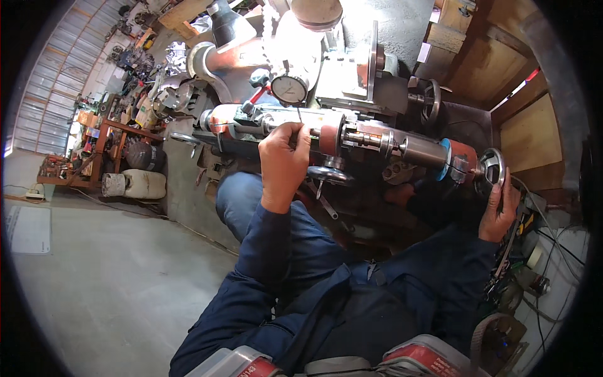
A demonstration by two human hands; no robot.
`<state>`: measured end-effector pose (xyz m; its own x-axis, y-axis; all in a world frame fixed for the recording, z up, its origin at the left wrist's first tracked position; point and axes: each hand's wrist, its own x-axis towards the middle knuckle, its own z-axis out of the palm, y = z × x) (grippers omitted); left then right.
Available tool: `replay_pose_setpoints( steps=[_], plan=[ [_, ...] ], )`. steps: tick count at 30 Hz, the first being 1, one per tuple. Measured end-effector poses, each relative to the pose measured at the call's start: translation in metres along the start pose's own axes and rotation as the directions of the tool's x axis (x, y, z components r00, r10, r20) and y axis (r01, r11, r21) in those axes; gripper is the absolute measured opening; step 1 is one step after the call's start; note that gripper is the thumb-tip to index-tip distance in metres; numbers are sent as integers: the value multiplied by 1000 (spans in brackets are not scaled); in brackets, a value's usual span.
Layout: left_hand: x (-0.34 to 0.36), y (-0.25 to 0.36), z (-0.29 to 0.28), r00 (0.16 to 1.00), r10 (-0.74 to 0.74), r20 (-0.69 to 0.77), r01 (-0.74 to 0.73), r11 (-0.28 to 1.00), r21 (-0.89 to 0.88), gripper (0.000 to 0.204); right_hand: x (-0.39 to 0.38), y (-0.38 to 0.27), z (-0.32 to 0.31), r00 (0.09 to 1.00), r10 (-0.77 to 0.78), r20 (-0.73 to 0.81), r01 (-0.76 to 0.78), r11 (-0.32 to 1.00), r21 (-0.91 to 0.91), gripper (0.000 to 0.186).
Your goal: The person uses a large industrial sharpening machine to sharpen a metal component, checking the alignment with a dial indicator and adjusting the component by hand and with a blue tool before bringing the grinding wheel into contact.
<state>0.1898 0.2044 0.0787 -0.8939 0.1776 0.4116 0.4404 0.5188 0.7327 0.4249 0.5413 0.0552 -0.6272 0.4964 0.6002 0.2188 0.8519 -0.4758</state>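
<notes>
My left hand (284, 164) is closed in a pinch at the middle of a long machine with a spindle (370, 138). Its fingertips meet just under the thin stem of a round dial gauge (289, 89); what they pinch, if anything, is hidden. A red arm with a black knob (259, 79) stands beside the gauge. At the machine's right end, my right hand (500, 210) has its fingers on the rim of a metal handwheel (494, 168). Between my hands, a smaller handwheel (330, 176) sticks out toward me below a red-brown collar (330, 133).
A bright lamp glares over the machine's far side. Another handwheel (432, 102) sits at the back right, beside wooden panels (540, 132). An open-ended wrench (326, 206) lies below the machine. Cables (548, 251) run along the right. Shelves of parts and a white canister (144, 184) stand left.
</notes>
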Motion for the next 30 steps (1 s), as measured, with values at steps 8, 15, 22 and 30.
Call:
replay_pose_setpoints(
  steps=[8, 15, 22, 30],
  plan=[
    [-1, 9, 8, 1000, 15, 15, -18, 971, 238, 15, -8, -3, 8, 997, -20, -72, 19, 1000, -7, 37],
    [4, 12, -11, 978, -24, 206, 20, 1000, 20, 13, -13, 9, 4, 999, 31, -13, -30, 999, 14, 38],
    [15, -5, -22, 940, 121, 320, -125, 992, -6, 5, -11, 11, 0, 997, 62, 35, -65, 995, 81, 39],
    [3, 5, -11, 986, 115, 122, -120, 992, 38, 9, -13, 50, -27, 995, 49, 82, -59, 991, 119, 23]
  ],
)
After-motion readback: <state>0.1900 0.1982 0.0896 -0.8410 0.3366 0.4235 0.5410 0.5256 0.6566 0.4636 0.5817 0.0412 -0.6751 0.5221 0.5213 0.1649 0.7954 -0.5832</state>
